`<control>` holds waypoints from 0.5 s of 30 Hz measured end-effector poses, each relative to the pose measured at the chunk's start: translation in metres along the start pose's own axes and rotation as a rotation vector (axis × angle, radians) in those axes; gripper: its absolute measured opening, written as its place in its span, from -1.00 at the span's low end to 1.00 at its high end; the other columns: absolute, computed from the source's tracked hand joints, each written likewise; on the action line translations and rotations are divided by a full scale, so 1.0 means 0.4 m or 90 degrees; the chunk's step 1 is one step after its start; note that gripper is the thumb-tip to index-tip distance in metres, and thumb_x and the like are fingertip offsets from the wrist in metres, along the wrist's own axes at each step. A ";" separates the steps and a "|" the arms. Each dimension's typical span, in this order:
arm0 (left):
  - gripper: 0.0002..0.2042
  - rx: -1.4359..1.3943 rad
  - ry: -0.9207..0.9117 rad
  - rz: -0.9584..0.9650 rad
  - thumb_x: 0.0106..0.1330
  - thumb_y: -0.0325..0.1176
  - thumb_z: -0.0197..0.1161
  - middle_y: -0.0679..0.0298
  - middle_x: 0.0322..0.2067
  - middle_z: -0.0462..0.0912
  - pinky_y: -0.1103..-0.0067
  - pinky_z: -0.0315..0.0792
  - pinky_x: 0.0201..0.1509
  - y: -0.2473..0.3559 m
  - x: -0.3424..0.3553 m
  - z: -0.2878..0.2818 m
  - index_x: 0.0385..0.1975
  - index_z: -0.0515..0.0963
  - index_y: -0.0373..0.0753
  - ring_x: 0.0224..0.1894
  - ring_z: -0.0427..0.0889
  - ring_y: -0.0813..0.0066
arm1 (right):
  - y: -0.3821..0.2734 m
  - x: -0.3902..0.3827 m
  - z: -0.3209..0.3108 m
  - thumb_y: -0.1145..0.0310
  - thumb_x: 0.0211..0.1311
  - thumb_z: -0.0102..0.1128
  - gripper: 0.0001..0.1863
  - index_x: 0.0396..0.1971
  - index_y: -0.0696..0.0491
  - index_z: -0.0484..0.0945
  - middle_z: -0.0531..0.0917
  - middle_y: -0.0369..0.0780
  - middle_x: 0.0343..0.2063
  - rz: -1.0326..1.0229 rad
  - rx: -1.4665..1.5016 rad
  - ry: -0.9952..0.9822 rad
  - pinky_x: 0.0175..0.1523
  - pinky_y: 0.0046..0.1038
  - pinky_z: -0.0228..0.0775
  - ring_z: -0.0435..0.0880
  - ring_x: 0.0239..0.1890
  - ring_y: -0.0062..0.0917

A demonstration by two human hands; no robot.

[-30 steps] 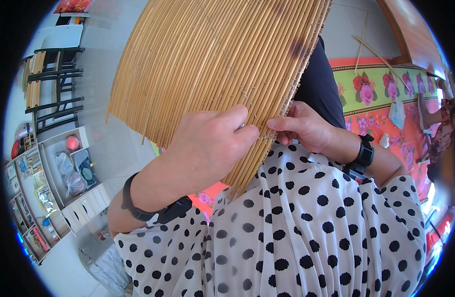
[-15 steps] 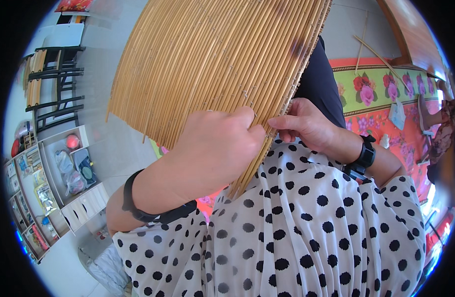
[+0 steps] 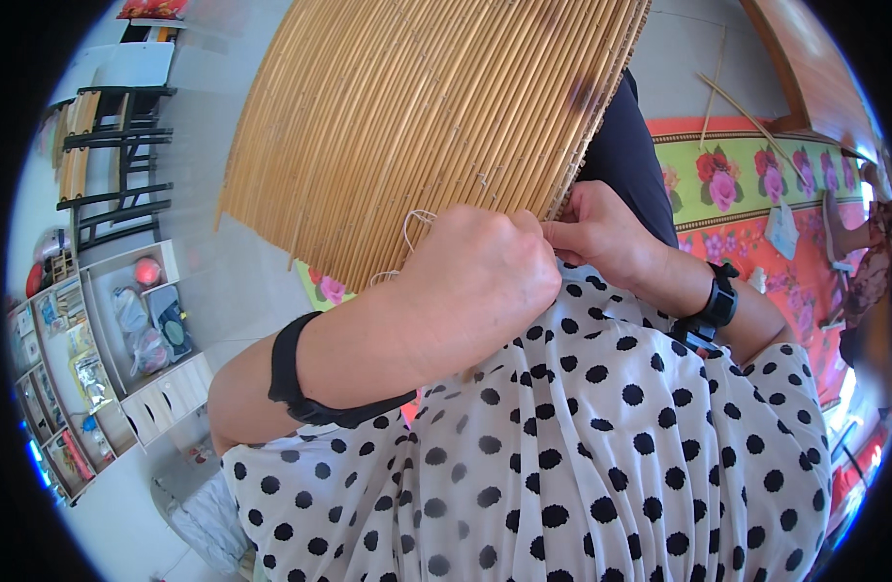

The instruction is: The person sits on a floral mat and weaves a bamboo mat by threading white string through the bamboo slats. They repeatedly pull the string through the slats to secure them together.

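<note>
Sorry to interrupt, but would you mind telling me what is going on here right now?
A person in a polka-dot top is working on a panel of thin reeds held up before them. The left hand is closed at the panel's lower edge, where a loose pale thread loops. The right hand pinches the same edge beside it. A floral mat lies beyond.

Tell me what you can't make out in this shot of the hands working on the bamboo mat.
- Head view: left hand fingertips, curled under against the bamboo mat.
- Thin white thread: its end vanishes behind that hand.
- Mat's top: cut off by the frame edge.
- Right hand grip: hidden behind the left hand.
</note>
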State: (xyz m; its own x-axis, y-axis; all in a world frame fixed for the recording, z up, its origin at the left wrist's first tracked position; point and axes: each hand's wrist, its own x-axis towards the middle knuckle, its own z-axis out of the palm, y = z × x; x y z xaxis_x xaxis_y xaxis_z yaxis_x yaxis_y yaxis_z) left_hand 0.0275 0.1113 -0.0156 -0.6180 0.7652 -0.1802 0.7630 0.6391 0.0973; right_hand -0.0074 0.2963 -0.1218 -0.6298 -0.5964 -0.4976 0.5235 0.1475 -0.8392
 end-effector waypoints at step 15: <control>-0.88 0.001 0.041 -0.137 0.16 -0.42 0.28 0.27 -0.51 0.48 0.33 0.51 -0.52 -0.033 -0.079 0.009 -0.36 0.49 -0.19 -0.52 0.66 0.22 | -0.010 0.039 0.025 0.39 0.24 0.44 -0.74 -0.21 0.30 0.75 0.76 -0.24 -0.42 0.008 -0.024 -0.023 -0.33 -0.53 0.52 0.71 -0.41 -0.62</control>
State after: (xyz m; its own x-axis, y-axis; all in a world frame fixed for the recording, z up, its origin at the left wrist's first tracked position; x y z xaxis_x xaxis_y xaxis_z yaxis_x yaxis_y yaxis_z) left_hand 0.0377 0.0784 -0.0148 -0.7775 0.6145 -0.1342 0.6123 0.7882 0.0618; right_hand -0.0137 0.2784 -0.1242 -0.6022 -0.6222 -0.5003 0.5089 0.1837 -0.8410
